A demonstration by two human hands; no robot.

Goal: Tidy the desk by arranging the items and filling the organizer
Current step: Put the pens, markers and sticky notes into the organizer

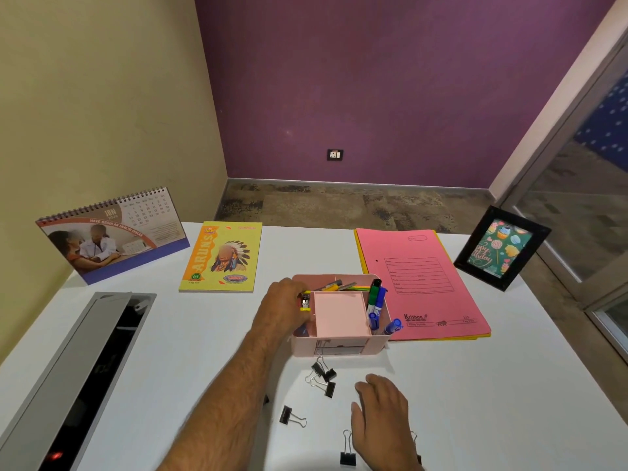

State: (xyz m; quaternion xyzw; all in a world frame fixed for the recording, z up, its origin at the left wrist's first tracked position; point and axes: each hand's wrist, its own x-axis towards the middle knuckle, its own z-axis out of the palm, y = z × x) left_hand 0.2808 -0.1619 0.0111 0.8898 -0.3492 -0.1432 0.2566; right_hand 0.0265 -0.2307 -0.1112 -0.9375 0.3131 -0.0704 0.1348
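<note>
A pink organizer (pixel 339 350) stands mid-desk, holding a pink notepad (pixel 339 312), markers (pixel 377 302) on its right and pencils along the back. My left hand (pixel 283 305) reaches over its left compartment and pinches a small yellow stapler (pixel 304 302). My right hand (pixel 382 419) rests flat on the desk near the front edge, fingers relaxed. Several black binder clips lie loose in front of the organizer: a cluster (pixel 324 377), one (pixel 289 416) to the left, one (pixel 347 453) beside my right hand.
A desk calendar (pixel 108 236) stands at the far left, a yellow notebook (pixel 222 256) beside it. Pink folders (pixel 418 280) lie right of the organizer, a black photo frame (pixel 501 248) at the far right. A grey open cable tray (pixel 85 368) runs along the left.
</note>
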